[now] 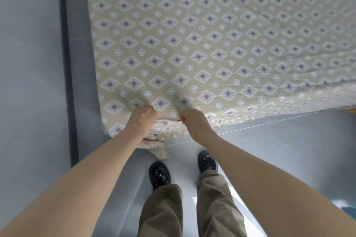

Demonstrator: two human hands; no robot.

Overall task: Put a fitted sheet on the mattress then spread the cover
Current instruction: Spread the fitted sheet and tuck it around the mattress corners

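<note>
olive trousers (159, 209), black shoes (159, 175) on grey floor (289, 150); left hand (143, 115) and right hand (194, 120) side by side, each grip pinching near edge of patterned fitted sheet (192, 34).

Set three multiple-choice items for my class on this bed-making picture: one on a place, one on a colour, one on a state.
1. Where on the beige diamond-patterned fitted sheet are the left hand and right hand?
A. its near edge, by a corner
B. its far edge
C. its middle

2. What colour are the person's glossy shoes?
A. white
B. black
C. red

3. What are both hands doing?
A. lying flat
B. gripping the sheet
C. hanging idle

Answers: 1 A, the hands sit at the edge nearest the shoes; 2 B, both shoes show black; 3 B, cloth bunches at both fists.
</note>
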